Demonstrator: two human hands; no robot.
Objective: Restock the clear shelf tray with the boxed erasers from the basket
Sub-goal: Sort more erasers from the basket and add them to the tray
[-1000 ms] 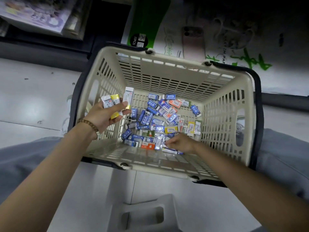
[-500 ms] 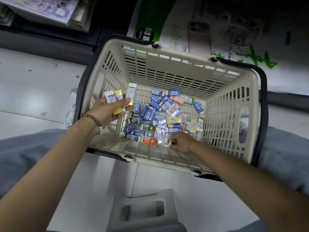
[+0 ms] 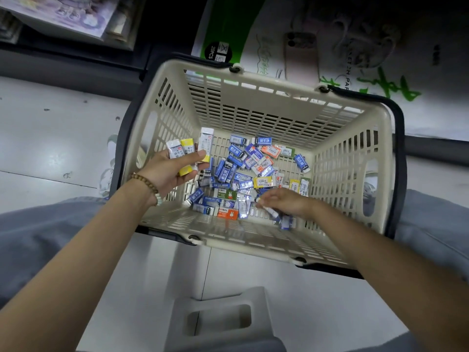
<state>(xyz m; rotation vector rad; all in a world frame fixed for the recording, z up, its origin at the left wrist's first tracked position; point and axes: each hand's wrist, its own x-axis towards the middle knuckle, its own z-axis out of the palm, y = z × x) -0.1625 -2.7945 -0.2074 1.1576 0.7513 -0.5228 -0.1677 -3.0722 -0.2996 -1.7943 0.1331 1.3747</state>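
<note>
A cream plastic basket (image 3: 352,158) stands on the floor between my knees. Its bottom holds a pile of several boxed erasers (image 3: 243,174) in blue, orange, yellow and green. My left hand (image 3: 167,171) is raised over the basket's left side and holds a fan of white and yellow boxed erasers (image 3: 189,149) under its thumb. My right hand (image 3: 284,203) is down in the pile near the front wall, fingers curled around a small white-and-blue eraser (image 3: 270,210), blurred by motion. The clear shelf tray is not in view.
A grey plastic stool (image 3: 220,318) sits just in front of the basket, by my legs. Behind the basket lie green-and-white sketch paper packs (image 3: 253,39) and a phone (image 3: 300,54) on a low dark shelf. White floor tiles (image 3: 50,138) spread to the left.
My right hand has slid rightward along the front of the pile and pinched up an eraser. The left hand keeps its fan of erasers in about the same place over the basket.
</note>
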